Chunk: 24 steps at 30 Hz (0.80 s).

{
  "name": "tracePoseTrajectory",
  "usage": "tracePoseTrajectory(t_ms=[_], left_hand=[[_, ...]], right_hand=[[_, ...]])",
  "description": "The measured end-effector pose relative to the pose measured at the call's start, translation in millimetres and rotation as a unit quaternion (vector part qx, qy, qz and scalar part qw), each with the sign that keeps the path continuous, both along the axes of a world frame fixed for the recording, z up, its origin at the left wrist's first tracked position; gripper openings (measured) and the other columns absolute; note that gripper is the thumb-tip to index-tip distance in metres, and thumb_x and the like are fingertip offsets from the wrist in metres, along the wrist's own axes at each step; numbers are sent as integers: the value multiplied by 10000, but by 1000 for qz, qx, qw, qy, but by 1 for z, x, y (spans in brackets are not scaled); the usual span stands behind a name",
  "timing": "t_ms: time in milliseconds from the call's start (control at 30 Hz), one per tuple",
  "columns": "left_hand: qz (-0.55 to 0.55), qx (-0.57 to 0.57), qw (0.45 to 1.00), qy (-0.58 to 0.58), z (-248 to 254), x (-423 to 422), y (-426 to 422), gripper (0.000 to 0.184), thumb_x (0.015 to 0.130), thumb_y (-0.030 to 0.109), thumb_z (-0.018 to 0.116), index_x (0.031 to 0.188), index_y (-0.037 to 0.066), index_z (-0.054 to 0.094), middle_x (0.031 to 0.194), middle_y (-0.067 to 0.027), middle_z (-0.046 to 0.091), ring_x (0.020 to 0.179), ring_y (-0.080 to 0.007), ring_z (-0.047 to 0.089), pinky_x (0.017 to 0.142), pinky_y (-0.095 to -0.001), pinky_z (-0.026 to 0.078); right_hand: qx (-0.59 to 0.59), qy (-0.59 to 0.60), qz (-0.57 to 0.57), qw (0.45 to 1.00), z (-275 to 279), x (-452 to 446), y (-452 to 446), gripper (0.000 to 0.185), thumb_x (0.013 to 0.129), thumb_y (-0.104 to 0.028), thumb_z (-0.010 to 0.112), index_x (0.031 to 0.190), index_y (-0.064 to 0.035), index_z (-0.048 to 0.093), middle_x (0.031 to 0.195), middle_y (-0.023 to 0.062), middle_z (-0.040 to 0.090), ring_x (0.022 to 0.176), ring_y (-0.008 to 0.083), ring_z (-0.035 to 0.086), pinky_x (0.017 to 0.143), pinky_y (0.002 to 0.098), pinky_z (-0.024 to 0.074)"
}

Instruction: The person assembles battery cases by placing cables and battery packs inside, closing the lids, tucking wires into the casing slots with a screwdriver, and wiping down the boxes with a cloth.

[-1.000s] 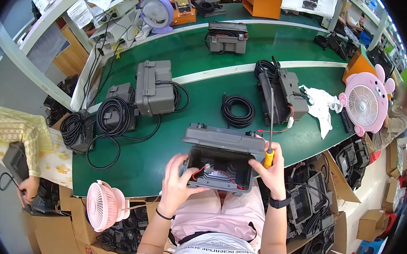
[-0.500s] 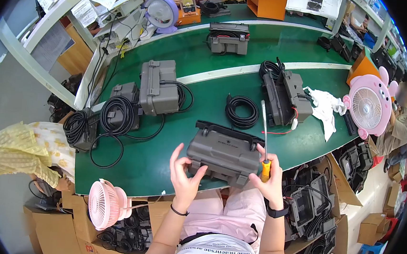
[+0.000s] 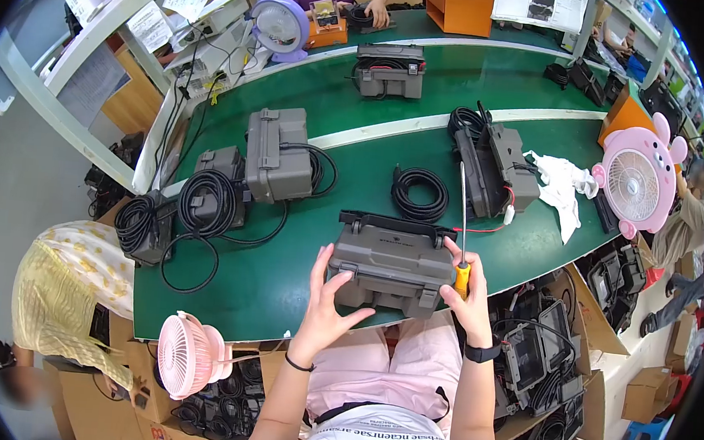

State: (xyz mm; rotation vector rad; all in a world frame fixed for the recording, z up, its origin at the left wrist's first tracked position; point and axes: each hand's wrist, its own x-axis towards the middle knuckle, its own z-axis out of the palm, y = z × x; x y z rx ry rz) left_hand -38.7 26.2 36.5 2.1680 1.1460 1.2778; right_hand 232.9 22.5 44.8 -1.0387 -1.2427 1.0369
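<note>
Flanking a blocky grey case [image 3: 394,261], left hand [image 3: 324,313] splays wide and right hand [image 3: 471,310] grips a slim screwdriver [image 3: 462,280] (yellow-handled).

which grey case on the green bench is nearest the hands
The grey case between the left hand and the right hand holding the screwdriver; the other cases on the bench all sit farther away.

Head-worn view, forward and down

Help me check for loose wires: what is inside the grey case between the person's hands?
Only the outside of the case shows: its lid covers the interior, so any wires or parts inside cannot be seen.
</note>
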Motion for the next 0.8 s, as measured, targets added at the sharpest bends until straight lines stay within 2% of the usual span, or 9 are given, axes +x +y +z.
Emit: tracePoseTrajectory(t_ms=[100,200,267,367,467,500,567,633,800], left_hand=[[-45,-6,997,-58,-11,-4,7,980,621,69,923,1421,196,373,1599,-219,210,1468,-460,247,1172,-539,315],[6,-36,999,7,-14,-12,10,989,594,31,930,1386,229,372,1581,-242,214,1391,-428,400,989,-514,531],[-1,-44,999,-3,-11,-12,7,914,604,7,914,1337,211,406,1561,-238,262,1357,-412,452,961,-486,563],[9,16,999,38,18,-2,-10,788,611,-7,902,1233,177,454,1514,-237,361,1282,-406,539,939,-463,593],[32,3,999,6,5,5,-28,772,634,47,919,1224,176,438,1503,-248,381,1190,-400,615,837,-435,636],[43,0,999,0,3,6,-32,773,639,60,923,1227,176,435,1506,-251,376,1172,-400,627,817,-430,643],[64,-9,998,-14,1,7,-33,775,653,79,923,1235,168,421,1504,-251,376,1170,-394,628,783,-419,652],[82,-12,996,-19,-2,7,-32,774,653,74,921,1234,162,417,1505,-249,377,1171,-395,627,781,-425,653],[59,-11,998,3,6,11,-30,755,659,63,915,1222,157,420,1502,-258,375,1176,-404,623,785,-427,652]], right_hand=[[-3,17,-7,1000,-3,-2,0,399,797,-119,716,1093,-78,452,1453,232,524,1253,194,499,1081,344,355],[2,18,-14,1000,-5,-3,1,375,815,-103,702,1095,-90,452,1462,217,521,1186,164,528,1026,312,395],[-19,34,-8,999,0,-2,-2,346,848,-88,679,1115,-102,461,1457,178,535,884,61,564,753,215,480],[-38,135,-26,990,7,-8,-2,302,883,-97,668,1122,-89,483,1437,147,553,723,13,494,575,169,422],[-39,59,-84,994,-4,-4,-6,261,911,-106,662,1118,-76,507,1425,144,560,750,28,529,565,173,436],[-52,51,-146,987,5,-12,-14,273,897,-95,691,1103,-56,516,1339,140,607,799,67,554,649,205,467],[68,-95,-243,963,-18,-16,-23,324,862,-59,725,1105,-45,511,1215,126,643,849,107,551,757,249,474],[65,-26,-231,970,-11,-26,-38,376,806,8,761,1052,-53,484,1126,118,657,852,123,522,815,270,460],[86,-178,-207,958,5,-33,-46,379,806,23,766,1046,-66,486,1136,100,675,920,136,610,809,281,486]])
